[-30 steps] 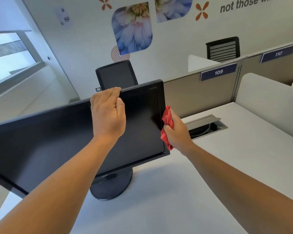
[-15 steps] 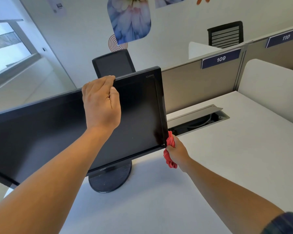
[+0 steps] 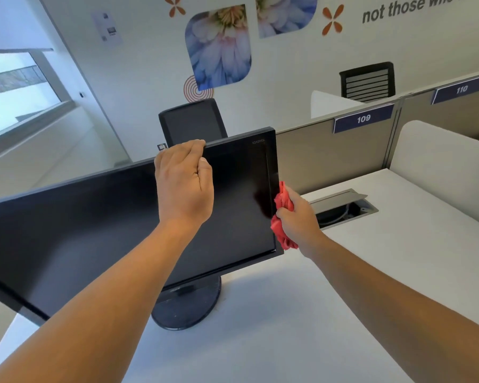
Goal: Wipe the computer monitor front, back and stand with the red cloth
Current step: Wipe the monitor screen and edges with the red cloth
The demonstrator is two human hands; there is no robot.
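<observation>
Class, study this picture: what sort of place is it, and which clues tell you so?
Most likely an open-plan office: low partitions carry number plates reading 109 and 110, a black office chair stands behind them, and a computer monitor sits on the white desk.

Bare forearms, left hand (image 3: 183, 186), right hand (image 3: 297, 219).

There is one monitor (image 3: 94, 230), one desk (image 3: 371, 286) and one cloth (image 3: 284, 201) at the monitor's 3 o'clock edge. There are two hands: left hand (image 3: 183, 186) and right hand (image 3: 299, 219). There are two chairs: near chair (image 3: 191, 123) at 12 o'clock and far chair (image 3: 367, 81) at 2 o'clock. There are two signs: sign 109 (image 3: 362, 118) and sign 110 (image 3: 461, 89). There is one cable hatch (image 3: 343, 208).
</observation>
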